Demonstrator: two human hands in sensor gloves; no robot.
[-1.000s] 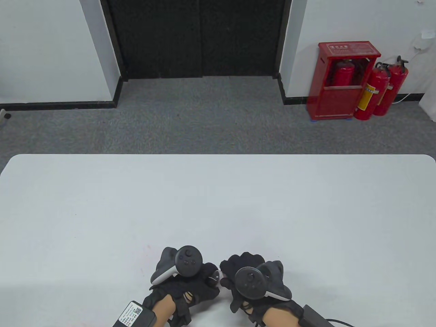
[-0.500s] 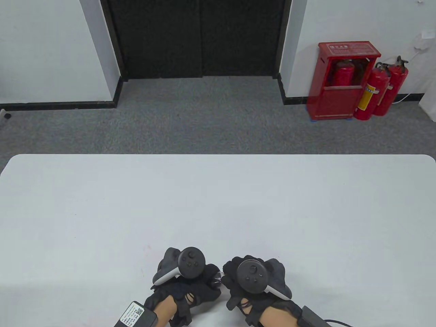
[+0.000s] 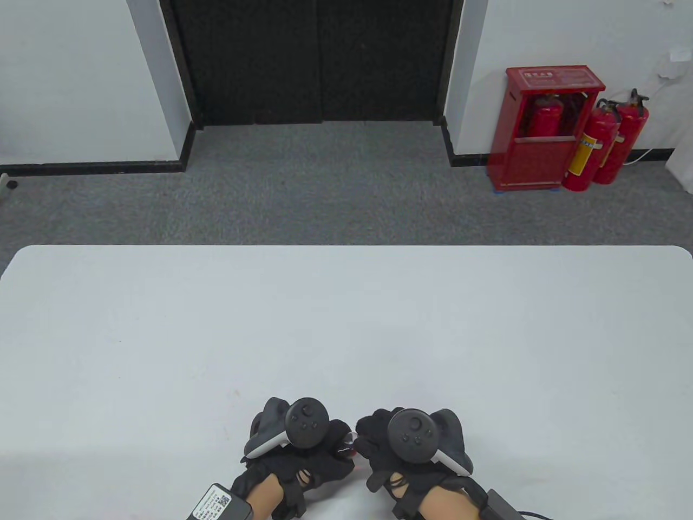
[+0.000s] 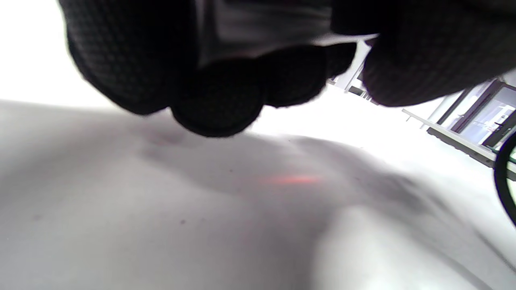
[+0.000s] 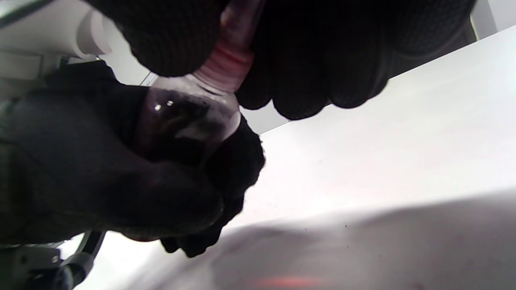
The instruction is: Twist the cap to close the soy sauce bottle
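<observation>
I see the white table [image 3: 346,325] filling the lower half of the table view, its far edge and rounded corners fully in sight, with broad bare surface ahead and to both sides of my hands, which sit close to its near edge. Beyond it lie grey carpet, a dark double door [image 3: 316,59] and a red extinguisher cabinet [image 3: 547,127] with two fire extinguishers [image 3: 606,141] beside it, all well apart from the work. Since a second ago my right hand [image 3: 411,449] has rolled, its tracker shifting rightward, while my left hand [image 3: 295,444] has barely moved. The left hand grips the body of the soy sauce bottle [image 5: 183,121], dark liquid showing through the clear shoulder in the right wrist view; the bottle is held between the two hands, above the table near its near edge. The right hand's fingers [image 5: 306,60] close around the red cap [image 5: 231,56] at the neck. From the table view only a sliver of red [image 3: 351,447] shows between the gloves; the bottle's lower part is hidden by the left palm. The left wrist view is mostly dark, blurred glove, and I cannot make out the bottle there. Both forearms are cut off by the bottom edge.
</observation>
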